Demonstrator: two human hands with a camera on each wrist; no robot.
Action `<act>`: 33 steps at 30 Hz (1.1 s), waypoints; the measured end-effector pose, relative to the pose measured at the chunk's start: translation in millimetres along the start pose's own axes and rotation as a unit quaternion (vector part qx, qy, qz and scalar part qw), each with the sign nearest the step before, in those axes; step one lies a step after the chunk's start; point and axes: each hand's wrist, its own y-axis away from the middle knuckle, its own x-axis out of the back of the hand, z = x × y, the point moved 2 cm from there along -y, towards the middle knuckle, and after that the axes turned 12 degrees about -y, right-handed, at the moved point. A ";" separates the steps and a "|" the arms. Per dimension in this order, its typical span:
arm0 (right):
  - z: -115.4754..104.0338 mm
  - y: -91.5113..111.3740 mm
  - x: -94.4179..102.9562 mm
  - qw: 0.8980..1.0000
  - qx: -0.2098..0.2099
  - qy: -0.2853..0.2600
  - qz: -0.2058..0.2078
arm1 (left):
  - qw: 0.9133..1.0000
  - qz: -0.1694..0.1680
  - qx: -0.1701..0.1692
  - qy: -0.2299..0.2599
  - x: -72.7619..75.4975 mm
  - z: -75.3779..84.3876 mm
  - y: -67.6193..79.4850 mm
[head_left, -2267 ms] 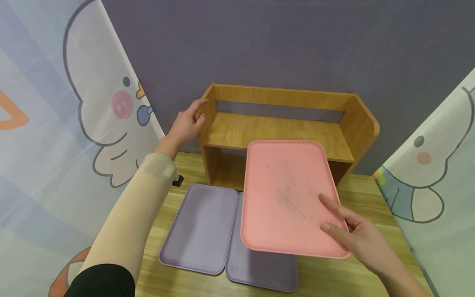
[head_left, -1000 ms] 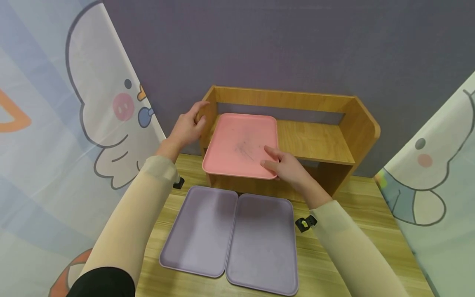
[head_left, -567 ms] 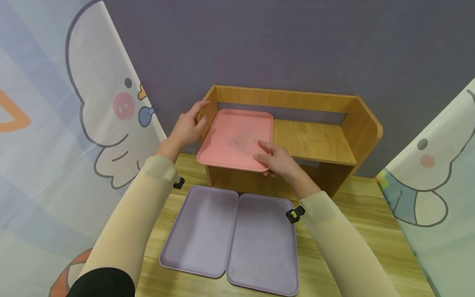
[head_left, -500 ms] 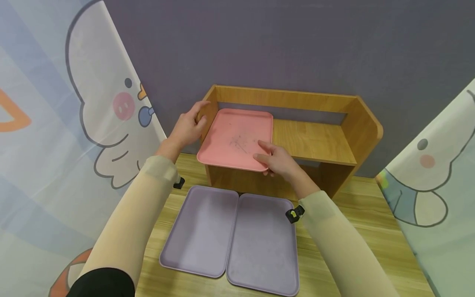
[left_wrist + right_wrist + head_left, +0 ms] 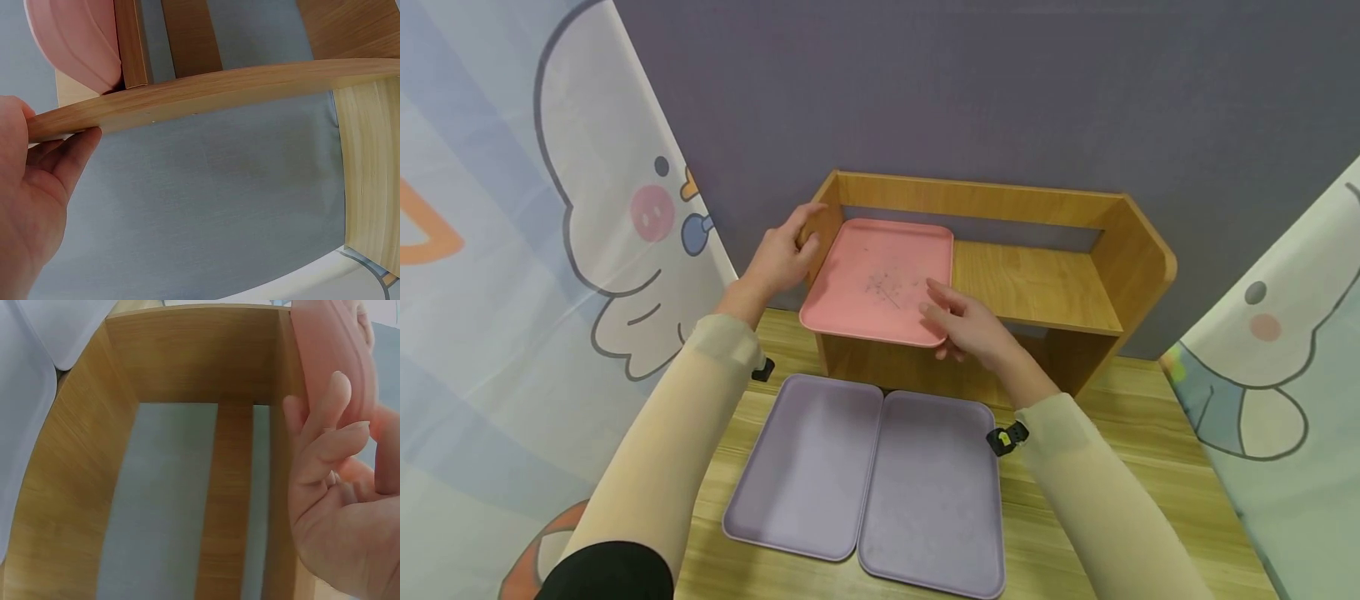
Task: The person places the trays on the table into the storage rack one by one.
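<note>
A pink tray (image 5: 880,279) lies flat on the left part of the upper board of a small wooden desk shelf (image 5: 1037,287), its front edge jutting out past the board. My left hand (image 5: 778,257) grips the edge of the shelf's left side panel; the left wrist view shows the thumb and fingers on either side of that panel (image 5: 187,97). At the tray's front right corner is my right hand (image 5: 973,332), thumb and forefinger loosely spread over the rim, other fingers below it. The right wrist view shows these lower fingers loosely bent beside the tray (image 5: 337,337).
Two purple trays, a left one (image 5: 808,467) and a right one (image 5: 932,492), lie side by side on the wood-grain table (image 5: 1120,483) before the shelf. A grey partition (image 5: 1000,92) stands behind. Cartoon-printed curtains hang at the left (image 5: 490,333) and right (image 5: 1285,333).
The pink tray has gone from the front right, above the purple trays, back and left onto the shelf. My right hand has since slid slightly right and loosened. The left hand has stayed put.
</note>
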 end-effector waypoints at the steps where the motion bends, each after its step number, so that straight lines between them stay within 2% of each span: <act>1: 0.9 5.3 2.5 1.000 0.005 -0.001 0.001 | 1.000 0.000 0.001 0.000 -0.4 -0.2 -0.5; 5: 8.0 34.2 15.7 1.000 0.025 -0.007 0.009 | 1.000 0.005 -0.002 -0.002 -0.1 0.3 -1.7; 8: 21.2 60.6 26.8 0.999 0.033 -0.008 0.014 | 1.000 0.004 -0.005 -0.002 2.4 0.1 -1.1; 12: 48.2 93.1 38.4 0.999 0.045 0.000 0.006 | 1.000 -0.005 -0.004 0.003 5.2 -1.8 1.1; 16: 80.7 118.4 40.4 0.998 0.056 0.001 -0.020 | 1.000 -0.009 0.001 0.002 6.5 -4.4 2.8; 21: 125.7 141.9 35.8 0.998 0.032 -0.009 -0.050 | 1.000 0.000 -0.001 -0.002 7.8 -5.3 2.8; 29: 195.1 169.4 26.1 0.996 -0.030 -0.022 -0.076 | 1.000 0.003 -0.003 -0.009 6.7 -4.7 3.5; 33: 221.9 177.5 19.9 0.994 -0.027 -0.022 -0.102 | 1.000 0.006 0.001 -0.015 7.2 -5.4 3.8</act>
